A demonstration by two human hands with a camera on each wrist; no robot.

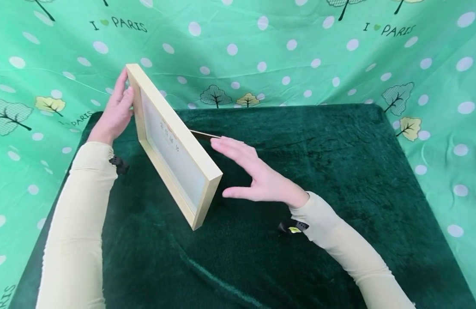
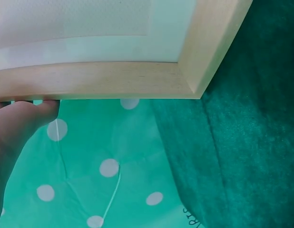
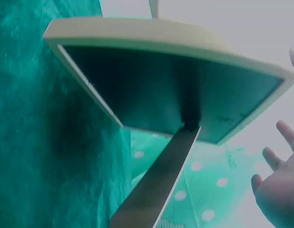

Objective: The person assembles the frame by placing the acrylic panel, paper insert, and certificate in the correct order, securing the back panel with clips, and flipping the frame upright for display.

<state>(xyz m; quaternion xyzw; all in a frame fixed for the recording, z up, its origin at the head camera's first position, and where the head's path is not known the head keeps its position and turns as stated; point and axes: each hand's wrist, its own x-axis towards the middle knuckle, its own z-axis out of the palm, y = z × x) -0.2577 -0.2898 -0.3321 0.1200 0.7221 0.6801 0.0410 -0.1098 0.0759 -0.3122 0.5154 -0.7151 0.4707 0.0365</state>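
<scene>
A pale wooden picture frame (image 1: pixel 176 124) stands on edge at a slant, its glazed front facing left with small writing behind the pane. My left hand (image 1: pixel 116 107) touches its far left side with extended fingers and thumb; in the left wrist view the fingertips (image 2: pixel 47 110) meet the outer edge and some are hidden. My right hand (image 1: pixel 257 171) is beside the frame's back, apart from it, fingers straight and thumb spread, holding nothing. From the frame's dark back a flat support leg (image 3: pixel 159 180) sticks out in the right wrist view; the head view shows only its thin edge.
A dark green velvet cloth (image 1: pixel 338 240) covers the table. Green polka-dot curtains (image 1: pixel 253 51) printed with trees and lettering hang behind and at the sides. Small black cameras (image 1: pixel 120 164) sit on both wrists, over cream sleeves (image 1: pixel 81 223).
</scene>
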